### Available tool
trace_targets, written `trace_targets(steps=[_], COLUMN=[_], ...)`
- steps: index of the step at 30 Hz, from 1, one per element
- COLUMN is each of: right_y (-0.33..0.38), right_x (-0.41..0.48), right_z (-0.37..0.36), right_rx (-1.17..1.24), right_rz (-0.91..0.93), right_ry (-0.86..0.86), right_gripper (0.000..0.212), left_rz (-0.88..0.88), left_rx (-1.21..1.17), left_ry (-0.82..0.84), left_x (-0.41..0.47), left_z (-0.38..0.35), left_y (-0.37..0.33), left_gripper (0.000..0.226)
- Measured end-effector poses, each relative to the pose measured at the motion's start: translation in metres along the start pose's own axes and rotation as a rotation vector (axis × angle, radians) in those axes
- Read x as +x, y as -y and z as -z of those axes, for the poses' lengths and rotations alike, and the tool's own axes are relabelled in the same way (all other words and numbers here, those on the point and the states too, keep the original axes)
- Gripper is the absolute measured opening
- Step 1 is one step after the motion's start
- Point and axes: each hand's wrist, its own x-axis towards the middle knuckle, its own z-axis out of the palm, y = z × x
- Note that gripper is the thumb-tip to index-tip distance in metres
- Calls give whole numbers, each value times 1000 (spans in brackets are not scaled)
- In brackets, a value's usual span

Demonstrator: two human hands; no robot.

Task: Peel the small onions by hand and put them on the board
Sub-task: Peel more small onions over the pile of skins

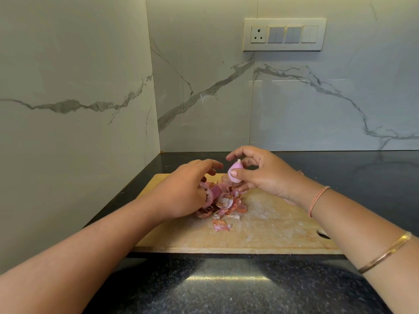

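Left hand [186,191] hovers palm down over the near-left part of the wooden cutting board [272,230], its fingers stretched out loosely and reaching toward the right. Under and just beside it lies a heap of onion peels [223,202], papery scraps in reddish brown, pink and white, with a few loose bits nearer the front edge. Right of the heap, raised above the board, is a small onion [234,173]: peeled, glossy pale pink-purple, drop-shaped, with a whitish tip pointing up. The right hand [260,173] pinches it between the thumb in front and curled fingers behind. A thin peach band [318,199] circles that wrist, a gold bangle [385,254] sits further down the forearm.
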Motion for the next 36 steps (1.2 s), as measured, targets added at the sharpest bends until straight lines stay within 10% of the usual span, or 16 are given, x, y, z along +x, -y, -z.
trace_targets(steps=[36], right_y=[7], right_x=[-1], right_z=[-12], right_rx=[-303], right_rz=[239], right_ry=[-180], right_gripper=[36], left_rz=[-125], left_rx=[-270], left_ry=[-392], left_x=[3], left_z=[-1], left_y=[0], left_gripper=[12])
